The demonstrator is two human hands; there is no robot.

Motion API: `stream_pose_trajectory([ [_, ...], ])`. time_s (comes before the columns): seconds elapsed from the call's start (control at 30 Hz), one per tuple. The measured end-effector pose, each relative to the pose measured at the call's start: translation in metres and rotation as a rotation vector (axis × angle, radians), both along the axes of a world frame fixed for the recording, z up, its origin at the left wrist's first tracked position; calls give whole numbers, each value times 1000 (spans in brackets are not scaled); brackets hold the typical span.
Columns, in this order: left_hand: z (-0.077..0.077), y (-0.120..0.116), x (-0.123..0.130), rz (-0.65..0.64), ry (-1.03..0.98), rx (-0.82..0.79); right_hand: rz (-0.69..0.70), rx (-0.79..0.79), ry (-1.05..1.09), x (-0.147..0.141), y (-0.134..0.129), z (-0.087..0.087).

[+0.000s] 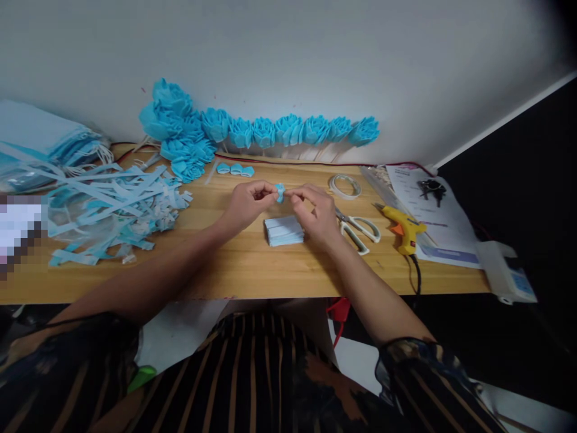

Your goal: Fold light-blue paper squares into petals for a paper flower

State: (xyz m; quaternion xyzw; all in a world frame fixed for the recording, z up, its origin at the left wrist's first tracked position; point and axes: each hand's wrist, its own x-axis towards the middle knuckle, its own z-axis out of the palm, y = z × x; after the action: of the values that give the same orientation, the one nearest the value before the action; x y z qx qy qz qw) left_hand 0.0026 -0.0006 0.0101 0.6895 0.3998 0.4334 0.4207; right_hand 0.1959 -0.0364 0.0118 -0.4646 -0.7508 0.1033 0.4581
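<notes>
A small light blue piece (280,193) is held up over the middle of the wooden table (243,270). My left hand (250,204) pinches its left side between thumb and fingers. On its right side, the fingertips of my right hand (315,213) are closed on it. Just below the hands lies a stack of pale blue fabric pieces (283,231). Behind my left hand sit three small folded blue pieces (235,170) in a row. White-handled scissors (358,228) lie to the right of my right hand.
Blue fabric flowers (288,129) line the wall. Cut strips (121,204) and packed sheets (45,144) cover the left. At right are a tape roll (345,187), a yellow glue gun (403,227), papers (433,210), keys (433,189) and a white power box (507,273).
</notes>
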Motion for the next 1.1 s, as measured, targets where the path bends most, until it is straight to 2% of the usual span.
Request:
stream_pose_trajectory([
  [0.1, 1, 0, 1, -27, -29, -24, -29, -109, 194, 2, 3, -1],
  [0.27, -1, 0, 2, -87, -44, -18, 121, -280, 317, 2, 6, -6],
  [0.6, -2, 0, 3, -119, -23, -17, 93, -289, 309, -3, 3, -7],
  [0.8, 2, 2, 0, -87, -35, -37, 150, -321, 384, 4, 9, -8],
  [0.9, 4, 4, -1, -60, -33, -25, 149, -358, 385, 8, 9, -4],
  [1.1, 2, 5, -1, -89, -6, -5, 116, -426, 411, 3, 5, -4],
])
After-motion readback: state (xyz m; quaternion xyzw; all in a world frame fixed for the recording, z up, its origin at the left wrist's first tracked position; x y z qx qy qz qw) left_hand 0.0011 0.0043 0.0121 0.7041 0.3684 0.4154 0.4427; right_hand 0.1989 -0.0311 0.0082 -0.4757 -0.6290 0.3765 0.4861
